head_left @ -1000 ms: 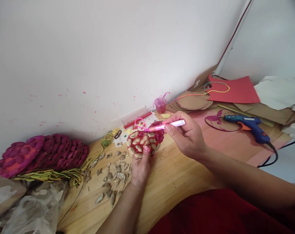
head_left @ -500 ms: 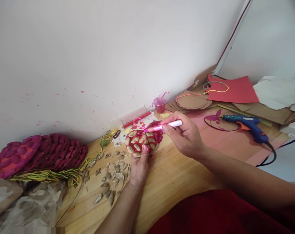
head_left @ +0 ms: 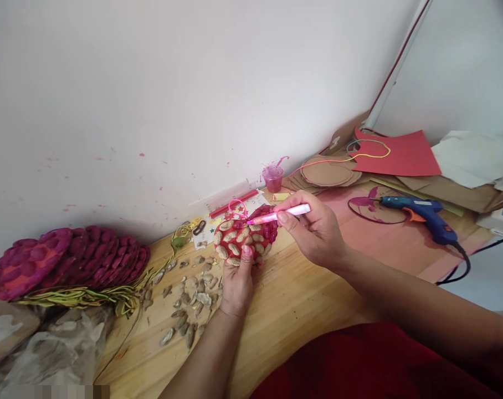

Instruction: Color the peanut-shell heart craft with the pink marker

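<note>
My left hand [head_left: 238, 282] grips the lower edge of a round red disc [head_left: 230, 239] covered with peanut shells, its thumb on the front. Several shells at the disc's top and right are painted dark pink; the others are bare tan. A pink string loop [head_left: 236, 207] stands at its top edge. In my right hand [head_left: 318, 230] is a white brush [head_left: 295, 211], pinched between thumb and fingers, with its pink tip touching a shell near the top. Behind the disc, a clear cup of pink paint [head_left: 272, 179] stands by the wall.
Peanut shells [head_left: 201, 299] lie scattered left of my left hand. Painted discs [head_left: 31, 260] with yellow-green strings are stacked at the left, above plastic bags [head_left: 64, 349]. To the right are a blue glue gun [head_left: 436, 219], cardboard discs [head_left: 326, 170] and red paper [head_left: 405, 152].
The disc has turned very slightly in my left hand. The brush tip has stayed at nearly the same spot near the disc's top.
</note>
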A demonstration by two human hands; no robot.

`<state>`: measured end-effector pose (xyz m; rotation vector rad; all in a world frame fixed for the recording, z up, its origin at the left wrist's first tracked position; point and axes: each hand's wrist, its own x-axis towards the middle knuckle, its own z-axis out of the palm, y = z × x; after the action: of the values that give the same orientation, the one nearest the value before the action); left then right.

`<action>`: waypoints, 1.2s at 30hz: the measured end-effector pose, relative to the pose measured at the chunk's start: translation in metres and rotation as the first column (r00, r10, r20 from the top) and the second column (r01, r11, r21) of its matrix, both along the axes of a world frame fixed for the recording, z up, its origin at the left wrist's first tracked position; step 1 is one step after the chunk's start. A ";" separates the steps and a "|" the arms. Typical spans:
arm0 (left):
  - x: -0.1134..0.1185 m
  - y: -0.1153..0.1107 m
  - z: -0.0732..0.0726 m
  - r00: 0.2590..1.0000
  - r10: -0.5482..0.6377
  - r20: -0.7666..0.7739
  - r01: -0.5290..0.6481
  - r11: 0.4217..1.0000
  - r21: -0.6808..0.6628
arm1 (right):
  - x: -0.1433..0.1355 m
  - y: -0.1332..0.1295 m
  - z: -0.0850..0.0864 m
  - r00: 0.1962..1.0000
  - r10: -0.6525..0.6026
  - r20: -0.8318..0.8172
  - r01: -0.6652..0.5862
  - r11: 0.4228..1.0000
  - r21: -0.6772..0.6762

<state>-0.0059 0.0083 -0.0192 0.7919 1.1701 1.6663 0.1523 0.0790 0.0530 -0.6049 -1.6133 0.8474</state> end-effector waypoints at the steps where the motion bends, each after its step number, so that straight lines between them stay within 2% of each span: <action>1: 0.000 0.000 0.001 1.000 0.007 0.002 -0.007 1.000 -0.002 | 0.000 0.000 0.000 1.000 -0.008 -0.003 0.008 1.000 0.010; 14: 0.001 0.001 0.004 0.999 0.031 0.030 -0.031 1.000 -0.005 | -0.002 0.003 -0.004 1.000 -0.007 -0.030 0.007 1.000 0.000; 19: 0.001 0.001 0.004 0.999 0.006 0.043 -0.007 1.000 0.010 | -0.002 0.006 -0.007 1.000 0.014 -0.021 -0.014 1.000 -0.006; 25: 0.002 0.001 0.009 0.998 0.040 0.055 -0.040 0.999 -0.011 | -0.002 0.004 -0.006 1.000 0.015 -0.005 -0.015 1.000 -0.010; 29: 0.002 0.000 0.007 0.998 0.022 0.052 -0.020 0.999 -0.045 | -0.003 0.004 -0.006 1.000 0.019 -0.010 -0.019 1.000 0.009; 36: 0.000 0.000 0.006 0.994 0.035 0.099 -0.033 0.999 -0.025 | 0.000 0.007 -0.007 1.000 0.004 0.028 -0.005 1.000 0.012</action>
<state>-0.0056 0.0083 -0.0129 0.6701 1.1367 1.6978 0.1521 0.0856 0.0460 -0.6072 -1.6449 0.8349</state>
